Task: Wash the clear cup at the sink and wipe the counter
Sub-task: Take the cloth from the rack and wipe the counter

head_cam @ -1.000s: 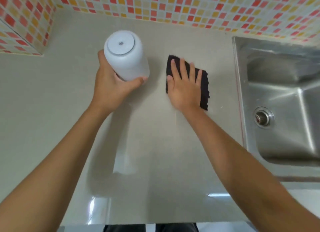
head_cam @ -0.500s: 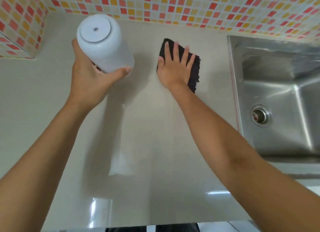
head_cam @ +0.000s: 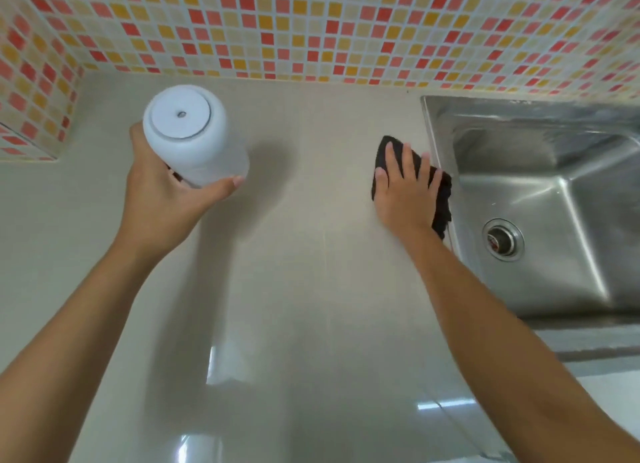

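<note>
My left hand [head_cam: 162, 199] grips a frosted, whitish cup [head_cam: 192, 137] and holds it upside down above the left part of the beige counter [head_cam: 294, 289], its base facing up. My right hand [head_cam: 405, 189] lies flat with spread fingers on a black cloth [head_cam: 441, 199], pressing it onto the counter right beside the sink's left rim. Part of the cloth is hidden under the palm.
A stainless steel sink [head_cam: 554, 192] with a round drain [head_cam: 502, 239] fills the right side. A mosaic tile wall [head_cam: 311, 29] of red, orange and cream squares runs along the back and turns at the left corner. The counter's front edge is at the bottom.
My right hand has slid the black cloth to the right, from the counter's middle up to the sink's rim. The left hand still holds the cup raised at the left.
</note>
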Demonstrator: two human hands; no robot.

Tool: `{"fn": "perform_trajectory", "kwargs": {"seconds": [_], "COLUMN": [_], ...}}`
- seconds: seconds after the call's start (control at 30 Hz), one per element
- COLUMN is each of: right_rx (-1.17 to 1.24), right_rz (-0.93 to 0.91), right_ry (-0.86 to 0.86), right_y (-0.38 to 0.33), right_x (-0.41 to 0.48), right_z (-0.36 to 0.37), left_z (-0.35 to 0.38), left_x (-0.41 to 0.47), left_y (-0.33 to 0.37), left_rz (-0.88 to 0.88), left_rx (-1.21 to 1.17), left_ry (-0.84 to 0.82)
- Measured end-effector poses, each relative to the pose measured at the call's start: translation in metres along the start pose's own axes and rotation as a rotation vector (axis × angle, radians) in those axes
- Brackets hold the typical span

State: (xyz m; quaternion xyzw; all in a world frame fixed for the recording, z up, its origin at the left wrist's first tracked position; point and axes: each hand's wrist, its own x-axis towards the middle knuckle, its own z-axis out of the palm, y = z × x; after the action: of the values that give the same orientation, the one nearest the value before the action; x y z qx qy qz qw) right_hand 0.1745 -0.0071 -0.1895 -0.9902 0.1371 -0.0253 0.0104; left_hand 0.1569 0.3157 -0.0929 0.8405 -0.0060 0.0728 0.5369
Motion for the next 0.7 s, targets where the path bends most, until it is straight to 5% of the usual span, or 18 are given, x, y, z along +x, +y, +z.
{"fn": "perform_trajectory", "kwargs": {"seconds": [0.1, 0.27, 0.33, 0.5, 0.7], "right_rx": [0.069, 0.150, 0.136, 0.092, 0.132], "right_rz": [0.133, -0.490, -0.527, -0.120, -0.370], "right_ry": [-0.036, -0.170, -0.195, -0.091, -0.062], "right_y": [-0.056, -0.191, -0.180, -0.063, -0.086], "right_x": [0.008, -0.024, 0.007, 0.084, -0.108], "right_z": [0.000, -0.006, -0.006, -0.003, -0.010], "left_z": [-0.008, -0.011, -0.011, -0.015, 0.003], "left_x": [-0.001, 0.011, 0.015, 0.019, 0.004], "left_y": [-0.005, -0.004, -0.005, -0.012, -0.017], "left_rz": [0.005, 0.037, 0.038, 0.036, 0.000], "left_rx": [0.010, 0.027, 0.021, -0.006, -0.050], "left_ry": [0.010, 0.054, 0.050, 0.020, -0.001]}}
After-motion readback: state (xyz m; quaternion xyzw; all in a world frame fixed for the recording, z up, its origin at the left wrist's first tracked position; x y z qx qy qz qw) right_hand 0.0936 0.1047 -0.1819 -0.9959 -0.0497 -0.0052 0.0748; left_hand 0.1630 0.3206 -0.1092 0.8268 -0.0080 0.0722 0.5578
